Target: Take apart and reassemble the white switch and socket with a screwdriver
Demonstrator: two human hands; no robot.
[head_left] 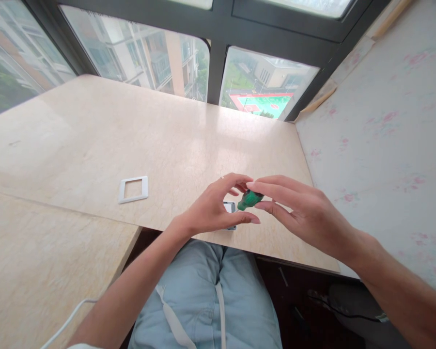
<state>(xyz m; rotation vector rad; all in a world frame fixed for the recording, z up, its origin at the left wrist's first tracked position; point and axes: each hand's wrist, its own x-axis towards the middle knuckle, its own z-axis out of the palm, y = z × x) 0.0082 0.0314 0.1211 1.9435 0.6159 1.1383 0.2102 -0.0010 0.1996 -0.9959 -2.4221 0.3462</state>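
My right hand (294, 203) pinches the handle of a stubby green and black screwdriver (250, 199) between thumb and fingertips. It tilts down to the left. My left hand (218, 201) curls around a small white and grey box-shaped piece (229, 207) near the table's front edge, thumb on the near side and fingers on the far side. Much of that piece is hidden by the hand, so its kind is unclear. The screwdriver's lower end points at this piece; whether its tip touches is too small to tell.
A white square plate frame (133, 189) lies flat on the beige marbled tabletop (160, 131), to the left of my hands. A white cable (70, 316) runs along the lower left. Windows stand behind the table, and a flowered wall (381, 145) rises at the right.
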